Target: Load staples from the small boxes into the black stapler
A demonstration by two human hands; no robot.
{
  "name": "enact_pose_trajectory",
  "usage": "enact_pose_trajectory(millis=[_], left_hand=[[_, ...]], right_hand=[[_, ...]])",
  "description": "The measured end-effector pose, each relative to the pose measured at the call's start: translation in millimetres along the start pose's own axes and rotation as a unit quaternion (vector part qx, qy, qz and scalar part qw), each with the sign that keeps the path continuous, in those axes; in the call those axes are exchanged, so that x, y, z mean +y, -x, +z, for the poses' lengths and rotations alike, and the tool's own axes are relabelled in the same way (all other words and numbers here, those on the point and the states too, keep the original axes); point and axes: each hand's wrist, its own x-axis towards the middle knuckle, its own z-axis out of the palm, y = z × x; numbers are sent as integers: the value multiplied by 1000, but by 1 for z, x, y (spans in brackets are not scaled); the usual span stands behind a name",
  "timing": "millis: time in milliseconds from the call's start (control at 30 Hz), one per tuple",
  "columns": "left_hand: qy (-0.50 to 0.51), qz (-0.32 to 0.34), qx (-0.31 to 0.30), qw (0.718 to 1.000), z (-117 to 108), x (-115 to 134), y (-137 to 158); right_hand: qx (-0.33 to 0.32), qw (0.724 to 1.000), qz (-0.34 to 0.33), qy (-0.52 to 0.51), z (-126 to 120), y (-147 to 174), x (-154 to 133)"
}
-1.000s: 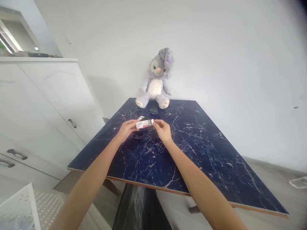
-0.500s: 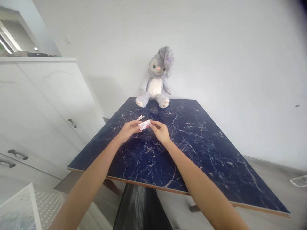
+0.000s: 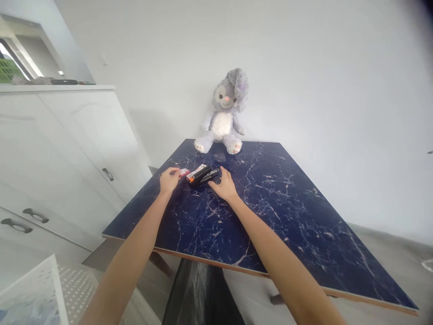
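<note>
My left hand (image 3: 169,180) is closed in a pinch on a small red-and-white box (image 3: 184,172), at the left end of a black box. That black box (image 3: 200,177), with white, red and orange print, lies slanted on the dark blue marbled table (image 3: 277,203). At its right end, my right hand (image 3: 223,184) has thumb and fingers spread apart around the black end. The thumb comes close to the box's lower edge; whether it touches is hard to tell.
A grey plush rabbit (image 3: 223,122) sits at the table's far edge, against the wall. A small dark round object (image 3: 219,156) lies before its feet. White cabinets (image 3: 61,149) stand on the left. A white-framed item (image 3: 32,293) is at the lower left.
Both hands were together on the small red-and-white box, over the black box. My right hand has let go and come to the black box's right end; my left has carried the small box left.
</note>
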Motion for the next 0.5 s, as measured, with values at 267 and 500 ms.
enact_pose_trajectory(millis=[267,500], left_hand=[[-89,113,-59,988,-8,9,7],[-131,222,-281,924,-21,34,19]], right_hand=[[-35,998,-6,52,12,-24,-1],[-53,998,-34,13,9,-21,4]])
